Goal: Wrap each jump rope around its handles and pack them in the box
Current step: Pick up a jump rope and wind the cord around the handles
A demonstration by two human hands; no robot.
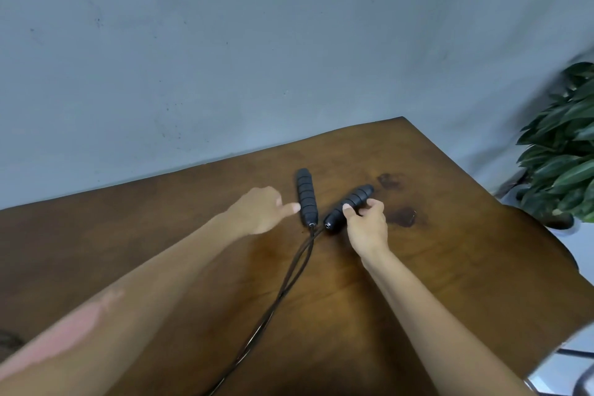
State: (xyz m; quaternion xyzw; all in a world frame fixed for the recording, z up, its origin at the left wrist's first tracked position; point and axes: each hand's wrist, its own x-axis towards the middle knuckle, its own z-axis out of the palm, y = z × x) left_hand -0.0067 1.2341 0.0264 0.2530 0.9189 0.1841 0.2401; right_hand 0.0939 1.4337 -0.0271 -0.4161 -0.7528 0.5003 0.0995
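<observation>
2 hands work at the rope's handles. The right hand (366, 227) pinches the right handle (348, 206) between thumb and curled fingers near its cord end, likely to swing it in beside its twin. The left hand (260, 214) has its thumb stretched out to touch the side of the left handle (307, 196); its fingers are turned away, so I cannot tell whether they are spread or curled. That thumb seems to steady the handle so it will not roll.

Both handles lie on the table (160, 251), their cord ends nearly meeting in a V and their far ends apart. From those ends the cord (289, 280) runs as 2 strands toward the near table edge, loose and not yet wrapped.

No box is in view. A plant (565, 145) stands off the table's right side.
</observation>
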